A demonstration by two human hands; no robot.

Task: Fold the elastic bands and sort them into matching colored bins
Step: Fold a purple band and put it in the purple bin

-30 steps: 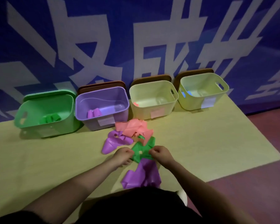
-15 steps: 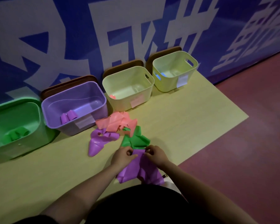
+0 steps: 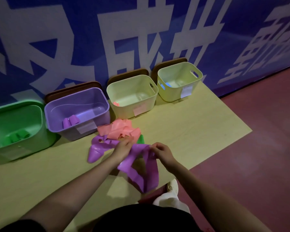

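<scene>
Both hands hold one purple band (image 3: 137,166), a thin, smooth, floppy ribbon of elastic, above the near edge of the pale yellow table (image 3: 182,131). The left hand (image 3: 122,148) has its fingers curled round the band's upper left part; the right hand (image 3: 161,151) pinches its upper right edge, and the rest sags in loops between and below them. Just beyond lie a second purple band (image 3: 97,148), crumpled pink bands (image 3: 119,129) and a green band (image 3: 141,139), mostly hidden. Four smooth plastic bins with rounded corners stand behind: green bin (image 3: 40,131), purple bin (image 3: 90,126), and two cream bins (image 3: 141,104).
</scene>
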